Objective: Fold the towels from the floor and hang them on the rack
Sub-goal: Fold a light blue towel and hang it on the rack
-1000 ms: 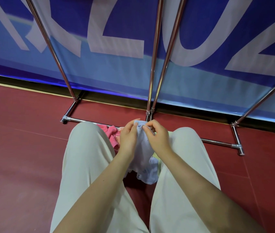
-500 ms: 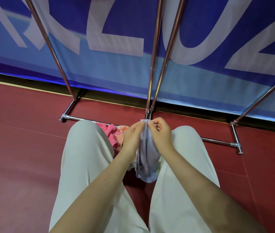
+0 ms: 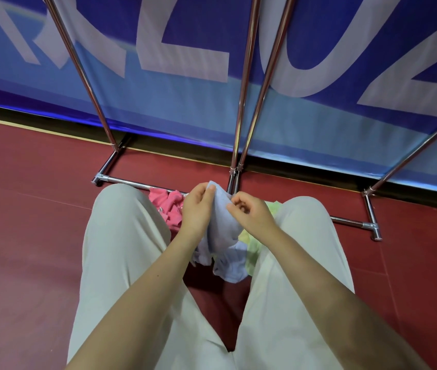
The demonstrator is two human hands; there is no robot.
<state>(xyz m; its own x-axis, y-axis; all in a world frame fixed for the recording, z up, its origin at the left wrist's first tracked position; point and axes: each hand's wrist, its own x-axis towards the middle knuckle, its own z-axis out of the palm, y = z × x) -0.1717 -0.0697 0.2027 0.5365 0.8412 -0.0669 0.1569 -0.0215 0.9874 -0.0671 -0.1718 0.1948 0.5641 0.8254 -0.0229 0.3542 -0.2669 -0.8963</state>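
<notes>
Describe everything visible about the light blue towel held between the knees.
The light blue towel looks like soft, thin terry cloth, pale lavender-blue and crumpled, not yet folded flat. Its upper edge is raised in front of the knees: the left hand pinches the top corner, and the right hand grips the edge beside it. The rest hangs down in loose bunches between the legs, its lower end near the red floor. A pink towel lies to its left, a pale green one to its right.

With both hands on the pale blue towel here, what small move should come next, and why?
Probably spread the hands apart to open the pale blue terry towel. The left hand and right hand pinch its top close together, so it hangs bunched between the knees, not flat enough to fold.
</notes>
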